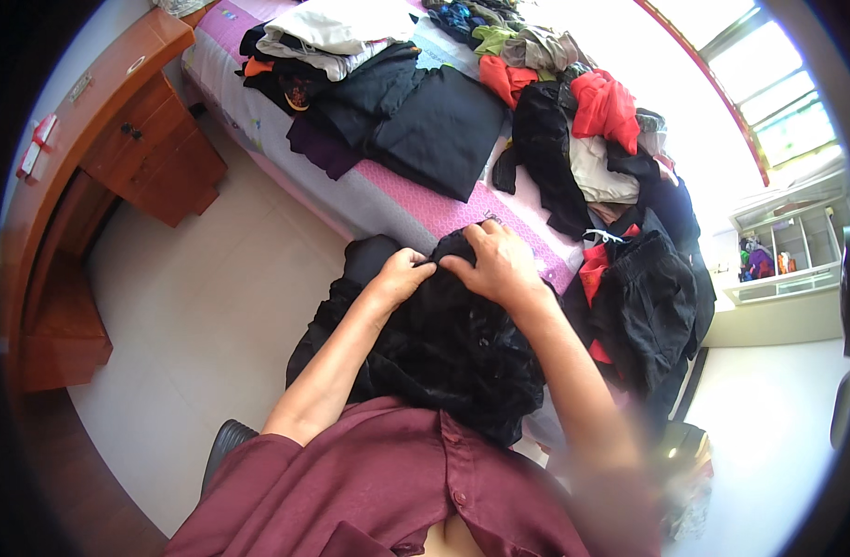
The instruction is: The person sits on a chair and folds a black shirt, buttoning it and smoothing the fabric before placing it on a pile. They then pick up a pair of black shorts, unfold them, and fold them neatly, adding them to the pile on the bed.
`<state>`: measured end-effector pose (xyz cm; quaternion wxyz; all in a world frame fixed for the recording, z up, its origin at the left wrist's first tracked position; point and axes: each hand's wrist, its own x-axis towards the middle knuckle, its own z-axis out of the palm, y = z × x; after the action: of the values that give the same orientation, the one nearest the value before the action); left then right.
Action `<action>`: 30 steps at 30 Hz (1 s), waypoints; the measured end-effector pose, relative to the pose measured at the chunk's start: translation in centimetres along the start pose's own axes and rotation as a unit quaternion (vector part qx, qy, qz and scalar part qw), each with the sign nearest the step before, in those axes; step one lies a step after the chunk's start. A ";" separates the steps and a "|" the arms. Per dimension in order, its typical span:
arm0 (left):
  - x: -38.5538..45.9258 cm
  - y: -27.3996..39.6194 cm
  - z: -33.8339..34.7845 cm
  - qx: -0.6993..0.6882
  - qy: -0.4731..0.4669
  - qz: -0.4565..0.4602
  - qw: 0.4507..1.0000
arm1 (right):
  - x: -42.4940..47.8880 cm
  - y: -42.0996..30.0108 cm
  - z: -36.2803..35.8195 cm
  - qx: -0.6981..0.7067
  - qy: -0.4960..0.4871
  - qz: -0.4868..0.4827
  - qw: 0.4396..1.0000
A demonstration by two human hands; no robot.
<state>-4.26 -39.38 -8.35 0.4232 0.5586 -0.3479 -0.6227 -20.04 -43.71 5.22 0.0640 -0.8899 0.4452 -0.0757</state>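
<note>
A bunched black garment (459, 348) with a velvety sheen lies across my lap, its upper edge raised between my hands. My left hand (402, 275) pinches that edge between thumb and fingers. Close beside it, my right hand (498, 261) grips the same edge, thumb toward the left one. The garment's kind cannot be made out, and the fingers hide part of its edge. Just beyond my hands is the bed (425, 198) with its pink and grey patterned sheet. Folded black clothing (439, 132) rests there.
White folded clothes (334, 31) top a stack at the far left of the bed. A loose heap with a red garment (604, 111) and black shorts (647, 299) spreads along the right. A wooden desk (139, 132) stands left, above the tiled floor (209, 278).
</note>
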 end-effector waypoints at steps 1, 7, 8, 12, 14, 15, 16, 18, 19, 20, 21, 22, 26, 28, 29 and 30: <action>0.1 0.1 -0.2 -0.041 -0.031 0.011 0.999 | 0.0 0.0 1.0 -0.016 0.012 -0.009 1.000; -1.1 6.0 -2.1 -0.218 -0.046 0.131 0.966 | -0.4 2.0 1.5 0.091 0.050 0.045 0.994; -1.6 7.1 -2.3 -0.256 -0.048 0.136 0.956 | -0.8 1.9 0.5 0.169 0.089 0.074 0.979; -4.6 11.4 -1.8 -0.286 -0.081 0.135 0.945 | -3.5 4.2 -1.8 0.645 0.190 0.161 0.722; -5.5 12.6 -1.0 -0.320 -0.086 0.140 0.933 | -5.9 4.2 -2.6 0.780 0.203 0.192 0.560; -5.7 12.9 -0.5 -0.335 -0.090 0.141 0.927 | -7.1 4.5 -2.6 0.812 0.210 0.201 0.505; -5.6 12.7 -0.4 -0.353 -0.112 0.148 0.917 | -8.1 5.0 -2.0 0.818 0.201 0.199 0.501; -5.3 12.7 -0.7 -0.394 -0.126 0.141 0.900 | -10.5 4.9 -1.1 0.848 0.238 0.207 0.425; -5.1 12.9 -0.9 -0.416 -0.126 0.137 0.890 | -11.5 5.2 -0.7 0.867 0.238 0.206 0.387; -5.0 13.2 -1.0 -0.413 -0.130 0.135 0.891 | -12.3 5.4 -0.8 0.882 0.230 0.185 0.368; -4.8 13.1 -1.0 -0.419 -0.128 0.120 0.891 | -12.9 5.7 -0.7 0.885 0.233 0.188 0.356; -4.7 13.0 -1.1 -0.425 -0.125 0.106 0.890 | -13.4 5.9 -0.7 0.889 0.234 0.191 0.344; -4.9 13.6 0.2 -0.427 -0.110 0.073 0.894 | -14.4 6.4 -0.2 0.892 0.220 0.187 0.348; -4.8 13.5 0.6 -0.420 -0.105 0.083 0.898 | -14.7 6.5 -0.3 0.892 0.205 0.179 0.360; -4.7 13.5 0.5 -0.416 -0.108 0.098 0.898 | -15.1 6.7 -0.1 0.881 0.211 0.191 0.378; -4.8 13.5 0.3 -0.413 -0.108 0.114 0.897 | -15.5 7.0 0.0 0.870 0.213 0.201 0.396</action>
<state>-2.60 -40.41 5.87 0.6438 0.2196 -0.1647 -0.7142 -34.75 -35.43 2.76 0.7199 -0.1912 0.3032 -0.5944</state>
